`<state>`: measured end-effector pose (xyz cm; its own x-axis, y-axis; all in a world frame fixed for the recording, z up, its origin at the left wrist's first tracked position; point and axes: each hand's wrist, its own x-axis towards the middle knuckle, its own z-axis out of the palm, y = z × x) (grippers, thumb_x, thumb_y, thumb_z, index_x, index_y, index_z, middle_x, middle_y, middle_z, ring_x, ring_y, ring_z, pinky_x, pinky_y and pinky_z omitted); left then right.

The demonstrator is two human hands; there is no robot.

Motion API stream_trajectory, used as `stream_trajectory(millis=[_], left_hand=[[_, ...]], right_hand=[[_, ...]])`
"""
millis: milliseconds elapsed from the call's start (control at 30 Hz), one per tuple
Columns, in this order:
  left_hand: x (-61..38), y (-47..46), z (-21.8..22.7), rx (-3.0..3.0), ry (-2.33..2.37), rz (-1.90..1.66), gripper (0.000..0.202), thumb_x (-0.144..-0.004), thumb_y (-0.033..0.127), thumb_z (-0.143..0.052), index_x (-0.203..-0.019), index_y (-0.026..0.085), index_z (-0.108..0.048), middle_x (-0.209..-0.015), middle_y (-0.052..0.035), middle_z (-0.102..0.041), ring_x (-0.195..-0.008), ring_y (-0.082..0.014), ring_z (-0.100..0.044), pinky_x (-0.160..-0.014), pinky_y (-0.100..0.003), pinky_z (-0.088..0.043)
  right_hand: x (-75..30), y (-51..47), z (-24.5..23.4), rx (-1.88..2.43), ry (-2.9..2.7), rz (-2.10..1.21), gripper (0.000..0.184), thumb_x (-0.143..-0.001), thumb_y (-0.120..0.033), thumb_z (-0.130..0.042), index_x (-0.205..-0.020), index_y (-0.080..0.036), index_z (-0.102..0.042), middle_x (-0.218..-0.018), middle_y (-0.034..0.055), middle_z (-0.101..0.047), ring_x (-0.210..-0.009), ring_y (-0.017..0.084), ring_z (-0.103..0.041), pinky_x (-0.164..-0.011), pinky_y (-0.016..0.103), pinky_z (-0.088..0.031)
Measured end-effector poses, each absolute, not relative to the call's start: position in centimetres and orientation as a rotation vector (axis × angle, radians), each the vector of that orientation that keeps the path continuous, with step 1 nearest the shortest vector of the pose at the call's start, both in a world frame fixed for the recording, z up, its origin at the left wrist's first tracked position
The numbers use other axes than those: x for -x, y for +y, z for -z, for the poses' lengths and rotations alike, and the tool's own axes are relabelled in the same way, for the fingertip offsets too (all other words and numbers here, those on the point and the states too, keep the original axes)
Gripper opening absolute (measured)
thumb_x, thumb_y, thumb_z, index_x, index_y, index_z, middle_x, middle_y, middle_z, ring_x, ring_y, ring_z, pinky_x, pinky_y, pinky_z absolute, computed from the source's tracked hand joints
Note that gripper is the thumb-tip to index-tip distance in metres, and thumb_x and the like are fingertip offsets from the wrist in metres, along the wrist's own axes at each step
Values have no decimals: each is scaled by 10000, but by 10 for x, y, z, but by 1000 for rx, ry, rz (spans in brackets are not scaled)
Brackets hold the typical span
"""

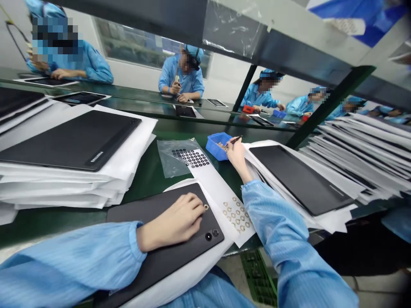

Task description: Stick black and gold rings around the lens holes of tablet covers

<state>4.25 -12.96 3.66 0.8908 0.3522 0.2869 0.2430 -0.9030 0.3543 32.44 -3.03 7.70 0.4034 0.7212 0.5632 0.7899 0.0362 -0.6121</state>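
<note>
My left hand (173, 220) rests with curled fingers on the back of a black tablet (160, 239), which lies on white sheeting. A small gold ring (206, 207) sits at its fingertips, near the tablet's two round black camera openings (212, 234); I cannot tell if it is pinched. My right hand (236, 156) grips a slim black tool (236, 140) over a blue plastic bin (218, 145) of small gold rings. Below the bin lie a sheet of black ring stickers (191, 157) and a white sheet with gold rings (237, 216).
Stacks of black tablets in white sheeting stand at left (70, 141) and right (359, 154) on the green workbench (144, 188). A clear plastic bag (170, 158) lies by the stickers. A co-worker in a blue smock (181, 77) works across the bench, with others beyond.
</note>
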Motion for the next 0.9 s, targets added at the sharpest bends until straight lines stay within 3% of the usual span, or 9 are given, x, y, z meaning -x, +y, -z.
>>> stream_trajectory(millis=[67, 200, 267, 400, 533, 633, 800, 900], left_hand=[[-39, -100, -39, -2695, 711, -556, 114, -874, 175, -488, -933, 170, -586, -1023, -66, -593, -1046, -215, -488, -966, -353, -403], [-28, -34, -40, -2442, 1370, -672, 297, -861, 229, -507, -1123, 91, -523, -1135, -170, -523, -1103, -311, -467, -949, -467, -397], [-26, -10, -38, -2273, 1629, -658, 400, -853, 285, -559, -1189, 79, -491, -1192, -189, -493, -1142, -341, -458, -936, -503, -401], [-29, 15, -37, -2011, 1884, -627, 425, -874, 360, -612, -1231, 151, -516, -1323, -122, -466, -1217, -310, -445, -999, -543, -367], [-30, 26, -41, -1829, 1864, -684, 365, -898, 340, -601, -1211, 158, -549, -1292, -104, -515, -1166, -272, -513, -967, -498, -431], [-29, 29, -44, -1687, 1746, -756, 318, -905, 331, -597, -1163, 147, -575, -1207, -89, -569, -1077, -245, -571, -903, -452, -487], [-36, 22, -47, -1374, 1479, -911, 306, -918, 327, -580, -1157, 136, -569, -1134, -79, -595, -957, -209, -614, -803, -386, -538], [-48, 9, -48, -1196, 1268, -917, 305, -929, 330, -566, -1153, 123, -564, -1107, -93, -604, -916, -184, -626, -773, -360, -548]], right_hand=[[-327, -30, -79, 1708, -1361, 96, 88, -888, -197, -368, -960, -179, -413, -871, 119, -633, -824, 247, -620, -814, 395, -461], [-318, -22, -95, 1725, -1470, 64, 146, -920, -213, -295, -956, -183, -434, -834, 109, -635, -767, 229, -599, -764, 355, -437], [-300, -14, -97, 1712, -1593, 11, 120, -903, -216, -361, -867, -186, -472, -813, 106, -635, -756, 227, -590, -738, 332, -416], [-249, 0, -83, 1602, -1909, -156, 195, -818, -262, -581, -658, -188, -498, -688, 40, -612, -686, 181, -563, -664, 266, -367], [-215, 8, -62, 1512, -2074, -285, 311, -787, -348, -651, -577, -174, -501, -571, -12, -546, -598, 135, -509, -576, 242, -311], [-213, 12, -52, 1486, -2110, -382, 301, -758, -302, -697, -565, -160, -515, -537, -31, -518, -555, 111, -485, -543, 232, -308], [-223, 15, -44, 1491, -2038, -561, 279, -884, -339, -591, -695, -136, -568, -578, -54, -524, -507, 82, -494, -528, 222, -410], [-223, 15, -41, 1493, -1944, -614, 261, -891, -356, -583, -756, -133, -585, -608, -52, -534, -506, 78, -493, -517, 219, -421]])
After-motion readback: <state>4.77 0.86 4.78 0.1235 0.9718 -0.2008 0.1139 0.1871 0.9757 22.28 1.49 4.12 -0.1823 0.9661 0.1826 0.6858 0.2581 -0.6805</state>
